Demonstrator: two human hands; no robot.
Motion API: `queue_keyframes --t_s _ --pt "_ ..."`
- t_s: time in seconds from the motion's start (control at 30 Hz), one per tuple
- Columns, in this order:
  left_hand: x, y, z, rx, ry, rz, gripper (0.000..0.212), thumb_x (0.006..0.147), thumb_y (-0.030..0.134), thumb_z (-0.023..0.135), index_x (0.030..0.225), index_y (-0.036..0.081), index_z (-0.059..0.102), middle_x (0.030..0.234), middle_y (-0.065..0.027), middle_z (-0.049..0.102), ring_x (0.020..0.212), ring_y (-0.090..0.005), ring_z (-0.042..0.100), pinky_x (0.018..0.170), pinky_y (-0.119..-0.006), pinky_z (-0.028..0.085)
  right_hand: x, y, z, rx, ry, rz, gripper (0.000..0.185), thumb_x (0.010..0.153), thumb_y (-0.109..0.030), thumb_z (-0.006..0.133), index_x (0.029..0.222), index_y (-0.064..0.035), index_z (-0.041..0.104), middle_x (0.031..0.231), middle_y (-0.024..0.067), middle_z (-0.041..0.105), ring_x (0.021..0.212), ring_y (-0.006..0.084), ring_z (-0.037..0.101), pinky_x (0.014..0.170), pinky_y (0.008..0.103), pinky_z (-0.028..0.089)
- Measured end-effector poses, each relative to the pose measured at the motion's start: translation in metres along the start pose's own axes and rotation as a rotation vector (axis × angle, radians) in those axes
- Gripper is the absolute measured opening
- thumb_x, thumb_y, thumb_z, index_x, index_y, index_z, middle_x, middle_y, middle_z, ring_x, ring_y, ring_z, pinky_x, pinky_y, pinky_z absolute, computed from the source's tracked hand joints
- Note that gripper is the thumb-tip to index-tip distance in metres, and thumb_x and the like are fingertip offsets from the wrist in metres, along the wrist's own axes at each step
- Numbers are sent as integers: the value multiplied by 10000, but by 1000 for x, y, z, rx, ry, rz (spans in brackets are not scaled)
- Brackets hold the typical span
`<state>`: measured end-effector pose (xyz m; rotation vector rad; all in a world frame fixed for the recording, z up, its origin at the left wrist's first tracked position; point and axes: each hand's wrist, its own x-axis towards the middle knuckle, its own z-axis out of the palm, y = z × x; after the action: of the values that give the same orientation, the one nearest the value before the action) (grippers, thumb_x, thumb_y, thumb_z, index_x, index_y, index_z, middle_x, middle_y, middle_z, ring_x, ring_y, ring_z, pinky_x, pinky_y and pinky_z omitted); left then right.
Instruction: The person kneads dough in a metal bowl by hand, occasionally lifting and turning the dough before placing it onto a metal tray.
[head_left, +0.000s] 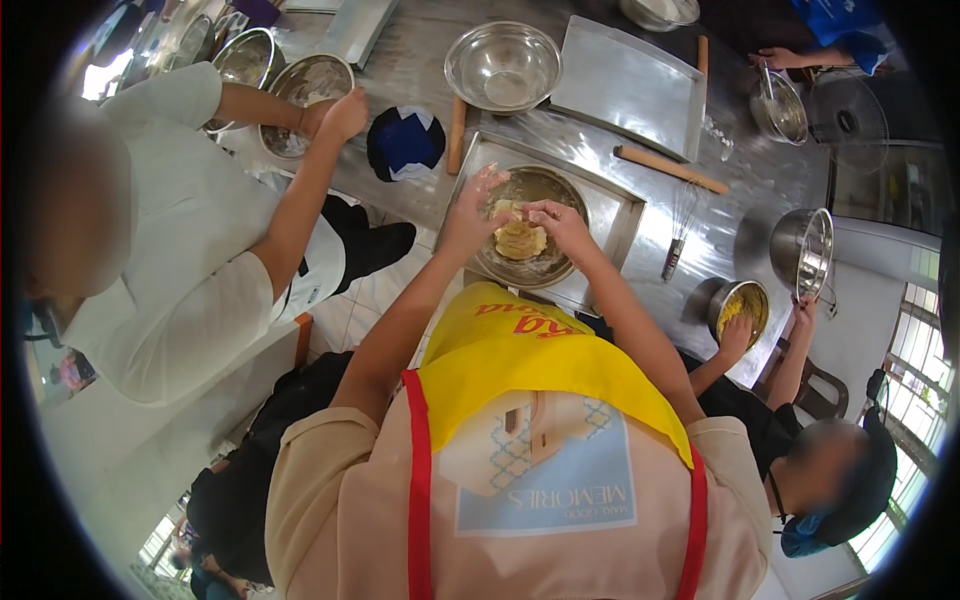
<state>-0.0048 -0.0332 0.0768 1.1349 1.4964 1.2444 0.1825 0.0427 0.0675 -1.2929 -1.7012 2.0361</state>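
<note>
Pale yellow dough (520, 240) lies in a metal mixing bowl (574, 196), which stands in a rectangular metal baking tray (619, 212) on the table. My left hand (477, 208) is over the bowl's left side, its fingers apart and smeared with sticky dough. Its thumb reaches toward the top of the dough. From the right, my right hand (561, 227) comes over the bowl with bent fingers. Those fingertips are close to the left thumb, just above the dough. Whether they pinch a bit of dough is too small to tell.
A wooden rolling pin (456, 136), an empty metal bowl (502, 67) and another tray (630, 82) lie beyond. Rightward are a second rolling pin (670, 169) and a whisk (679, 232). Co-workers handle a bowl of yellow mixture (739, 311) at right and a floury bowl (311, 75) at left.
</note>
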Motion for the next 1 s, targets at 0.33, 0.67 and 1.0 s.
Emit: queue_keyframes --t_s 0.33,0.67,1.0 --pt "6 -13 1 410 41 263 988 592 188 836 1404 39 294 1402 -165 380 1263 -320 389 1051 -401 317 -1 -16 2 142 -113 -10 154 827 -154 675 924 -40 638 883 4 630 797 78 538 728 226 417" --pt "2 2 4 184 6 125 963 588 106 835 1394 52 312 1412 -137 376 1224 -294 434 984 -385 397 -8 -21 -4 157 -119 -1 116 828 -127 661 891 -37 624 863 9 614 787 88 538 728 242 438" --pt "0 -1 -1 182 22 108 1006 587 125 844 1423 77 286 1312 -120 464 1093 -276 499 929 -369 420 -4 -15 -4 196 -70 21 142 830 -136 663 917 -30 625 916 20 629 805 80 554 748 232 441"
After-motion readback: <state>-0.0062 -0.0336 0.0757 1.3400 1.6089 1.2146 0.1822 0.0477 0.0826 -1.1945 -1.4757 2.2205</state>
